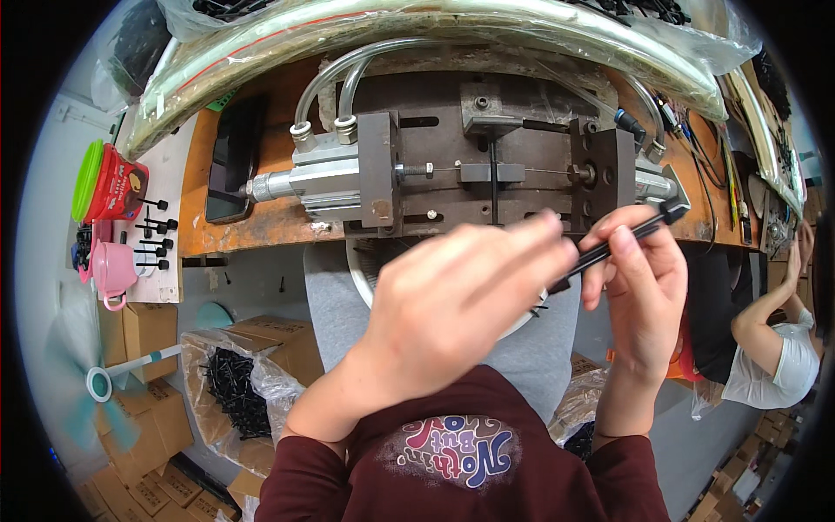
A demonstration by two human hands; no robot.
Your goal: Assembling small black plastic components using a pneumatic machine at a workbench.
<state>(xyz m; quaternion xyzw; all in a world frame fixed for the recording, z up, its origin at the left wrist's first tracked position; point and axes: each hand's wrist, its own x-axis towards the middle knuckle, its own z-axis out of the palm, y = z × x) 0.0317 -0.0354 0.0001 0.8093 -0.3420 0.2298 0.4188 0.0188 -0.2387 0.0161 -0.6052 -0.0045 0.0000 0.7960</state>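
Observation:
My right hand [642,277] pinches a slim black rod with a knobbed end [639,230] between thumb and fingers, tilted up to the right. My left hand [461,296] is beside its lower end, over my lap; its fingers are smeared by motion, and whether they grip anything is hidden. Beyond both hands stands a dark metal fixture [435,204]. A silver pneumatic cylinder [326,184] sits on its left side and another cylinder [654,186] on its right. A second black rod [494,191] stands in the grey block at the fixture's middle.
A phone [233,161] lies on the wooden bench [196,204]. At the left are a red tub [122,184], a pink cup [113,268] and several black parts. A bag of black parts [235,391] and a fan [100,384] are below. Another person [774,357] sits at right.

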